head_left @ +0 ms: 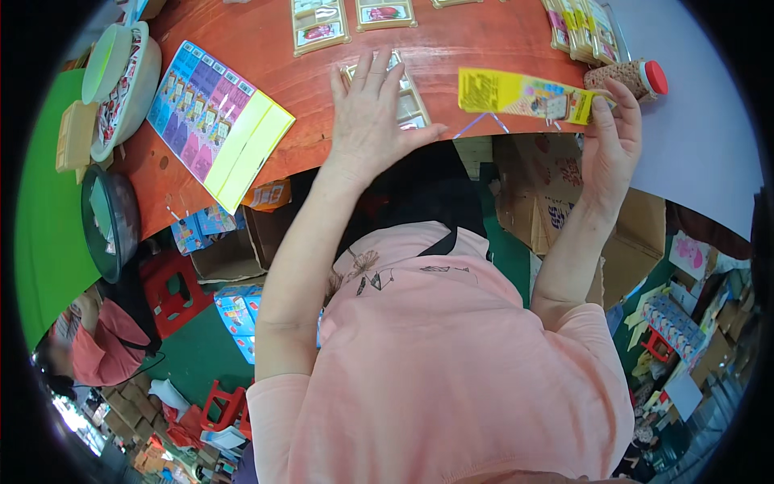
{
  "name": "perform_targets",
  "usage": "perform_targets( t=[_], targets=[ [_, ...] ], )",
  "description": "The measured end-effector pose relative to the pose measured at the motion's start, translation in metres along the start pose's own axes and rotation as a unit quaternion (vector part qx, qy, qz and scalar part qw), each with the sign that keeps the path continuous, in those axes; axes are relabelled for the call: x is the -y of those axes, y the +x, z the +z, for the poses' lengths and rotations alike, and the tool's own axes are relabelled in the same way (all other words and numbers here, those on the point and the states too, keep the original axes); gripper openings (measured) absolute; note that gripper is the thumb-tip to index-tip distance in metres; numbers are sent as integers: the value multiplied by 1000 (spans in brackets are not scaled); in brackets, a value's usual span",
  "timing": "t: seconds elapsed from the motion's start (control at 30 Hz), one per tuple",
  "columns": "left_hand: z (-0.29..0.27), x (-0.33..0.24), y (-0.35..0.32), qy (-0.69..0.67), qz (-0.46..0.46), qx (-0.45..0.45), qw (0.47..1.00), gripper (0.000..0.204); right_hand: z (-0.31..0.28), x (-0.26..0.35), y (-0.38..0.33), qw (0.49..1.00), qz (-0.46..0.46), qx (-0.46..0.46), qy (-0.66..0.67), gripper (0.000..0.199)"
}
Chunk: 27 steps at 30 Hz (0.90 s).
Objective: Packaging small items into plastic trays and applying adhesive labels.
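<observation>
Reddish surface, near edge: left hand lies open, flat on a clear pack; right hand pinches a yellow card.

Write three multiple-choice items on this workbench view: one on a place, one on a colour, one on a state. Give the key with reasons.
1. Where does the left hand rest?
A. flat on a clear plastic pack at the table edge
B. on the green floor
C. inside the bowl

2. What colour is the cap of the bottle beside the right hand?
A. blue
B. red
C. black

3. How does the right hand hold the yellow printed card?
A. crumpled in a fist
B. lying loose, untouched
C. pinched at one end, card held out flat

Key: 1 A, the palm and spread fingers lie on the pack; 2 B, the cap shows red; 3 C, the fingers grip the card's right end.
</observation>
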<state>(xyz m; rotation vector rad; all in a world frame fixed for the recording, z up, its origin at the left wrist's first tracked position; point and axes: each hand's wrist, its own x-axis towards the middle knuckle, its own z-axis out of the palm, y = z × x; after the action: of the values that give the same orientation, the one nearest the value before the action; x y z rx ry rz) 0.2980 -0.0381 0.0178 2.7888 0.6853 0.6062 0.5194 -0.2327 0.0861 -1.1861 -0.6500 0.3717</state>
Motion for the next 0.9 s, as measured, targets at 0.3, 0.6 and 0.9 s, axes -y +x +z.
perform_targets(
  t=[0.3,0.6,0.9],
  targets=[
    [-4,12,0,-62,29,-2,998,93,27,-19,5,997,39,-17,70,32],
    [-35,6,-9,-166,-19,-122,978,66,51,-21,-2,990,71,23,118,33],
    [-76,-8,-24,-771,-311,-55,553,50,91,-38,-22,992,96,84,-7,29]
  ],
)
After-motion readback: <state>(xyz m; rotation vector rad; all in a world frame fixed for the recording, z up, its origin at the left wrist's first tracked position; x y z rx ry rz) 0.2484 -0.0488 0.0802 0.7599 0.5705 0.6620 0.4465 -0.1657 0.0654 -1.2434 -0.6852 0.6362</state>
